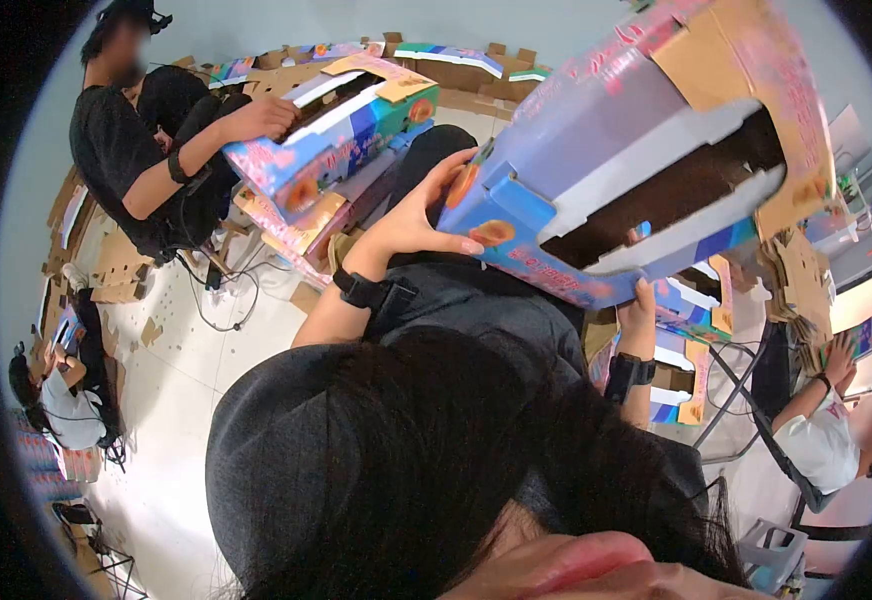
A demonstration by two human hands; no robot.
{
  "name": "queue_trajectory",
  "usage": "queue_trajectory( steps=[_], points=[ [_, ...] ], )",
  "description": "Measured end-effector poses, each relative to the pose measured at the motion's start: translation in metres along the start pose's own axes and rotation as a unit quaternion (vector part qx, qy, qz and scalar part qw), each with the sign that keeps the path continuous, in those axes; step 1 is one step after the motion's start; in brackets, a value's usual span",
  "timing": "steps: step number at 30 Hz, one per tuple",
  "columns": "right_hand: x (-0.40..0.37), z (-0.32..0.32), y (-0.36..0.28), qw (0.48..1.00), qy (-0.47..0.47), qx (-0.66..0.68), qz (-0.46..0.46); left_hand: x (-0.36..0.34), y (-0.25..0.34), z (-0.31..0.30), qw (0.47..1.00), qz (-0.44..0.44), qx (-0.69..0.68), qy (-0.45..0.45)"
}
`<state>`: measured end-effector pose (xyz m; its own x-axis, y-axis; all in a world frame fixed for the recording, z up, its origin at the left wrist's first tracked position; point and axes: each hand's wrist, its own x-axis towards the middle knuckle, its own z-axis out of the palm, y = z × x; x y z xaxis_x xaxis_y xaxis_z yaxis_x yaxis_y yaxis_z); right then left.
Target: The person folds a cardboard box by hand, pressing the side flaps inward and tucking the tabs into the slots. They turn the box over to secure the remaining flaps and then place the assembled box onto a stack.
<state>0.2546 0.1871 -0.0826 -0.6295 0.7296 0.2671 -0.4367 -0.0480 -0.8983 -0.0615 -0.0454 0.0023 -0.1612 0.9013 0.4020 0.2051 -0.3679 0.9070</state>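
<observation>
A blue, purple and pink printed cardboard box (pixel 611 110) with fruit and blossom pictures is held up and tilted between my hands. My left hand (pixel 421 215) grips its left end, thumb on the near face and fingers spread behind the edge. My right hand (pixel 640 312) holds the lower edge, its fingers partly hidden by the box. A long opening (pixel 676 185) with white edges runs across the printed face and shows a dark interior. Tan cardboard flaps (pixel 721 50) stand at the upper end. Both wrists wear dark bands.
On the left, a co-worker's hand (pixel 261 118) rests on a similar box (pixel 356 125). More printed boxes (pixel 671 380) lie below my right hand. Flattened brown cardboard (pixel 796 285) is stacked at right, near another co-worker's hands (pixel 838 360). Cables (pixel 226 322) and cardboard scraps lie on the floor.
</observation>
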Motion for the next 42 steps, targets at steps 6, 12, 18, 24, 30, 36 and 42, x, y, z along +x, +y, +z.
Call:
queue_trajectory(
  steps=[6, 12, 18, 24, 30, 36, 42],
  points=[
    [-0.008, -0.014, -0.006, 1.000, -0.005, 0.002, 0.004, -0.005, 0.019, 0.001, 0.998, -0.016, 0.036, -0.040],
    [-0.011, -0.014, -0.008, 0.999, 0.026, -0.016, 0.018, -0.004, 0.017, -0.003, 0.994, 0.021, 0.105, -0.026],
    [-0.011, -0.021, -0.010, 0.997, -0.022, -0.061, 0.043, 0.000, 0.035, 0.017, 0.988, 0.105, 0.113, -0.005],
    [-0.013, -0.017, -0.011, 0.985, 0.041, -0.163, 0.030, 0.002, 0.044, 0.026, 0.997, 0.065, 0.037, 0.026],
    [-0.018, 0.091, -0.114, 0.581, 0.147, -0.625, -0.501, 0.008, 0.036, 0.032, 0.996, 0.020, 0.017, 0.088],
    [-0.007, 0.155, -0.121, 0.588, -0.239, -0.647, -0.423, 0.009, 0.026, 0.031, 0.995, 0.031, 0.023, 0.093],
    [0.012, 0.141, -0.088, 0.524, -0.303, -0.691, -0.395, 0.004, 0.018, 0.022, 0.997, 0.033, 0.012, 0.072]
  ],
)
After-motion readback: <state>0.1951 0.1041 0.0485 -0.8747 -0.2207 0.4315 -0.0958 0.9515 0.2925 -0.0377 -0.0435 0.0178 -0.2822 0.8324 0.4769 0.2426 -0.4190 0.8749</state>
